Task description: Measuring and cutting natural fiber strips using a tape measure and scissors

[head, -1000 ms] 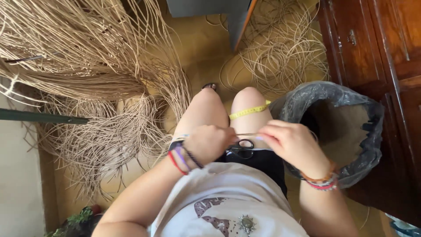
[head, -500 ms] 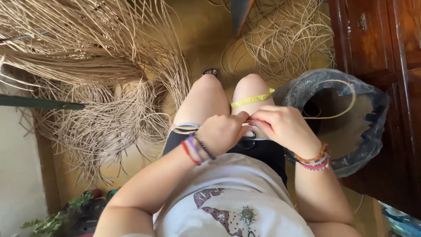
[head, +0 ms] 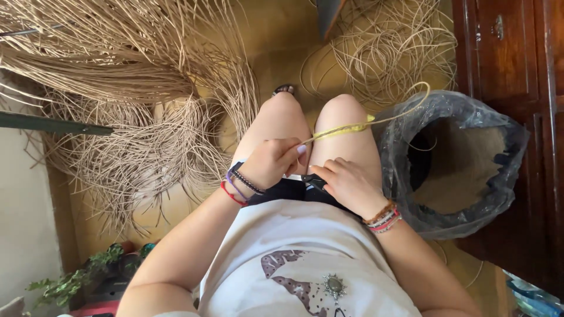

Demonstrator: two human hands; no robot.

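Since a second ago the two hands have drawn apart a little over the lap: the left hand [head: 271, 161] has lifted and now pinches the near end of a long rattan strand [head: 376, 122] between thumb and fingertips, closed tight on it, while the right hand [head: 348, 185] has dropped onto the dark shorts, its fingers curled over a small dark tool [head: 313, 181], seemingly a cutter, though most of it is hidden and I cannot tell how firmly the grip closes on it. The strand, which lay flat across the knee before, now rises off the right thigh, which suggests the work has passed from handling at the lap to drawing one length out. That strand is pale straw in colour, thin and springy, running from the left fingertips across the right knee and curling up in an arc over the rim of the plastic-lined bin [head: 452, 105] just beside the leg. A yellow tape measure [head: 343, 130] lies over the same knee, under the strand. Heaps of loose rattan [head: 117, 117] cover the floor [head: 276, 35] to the left.
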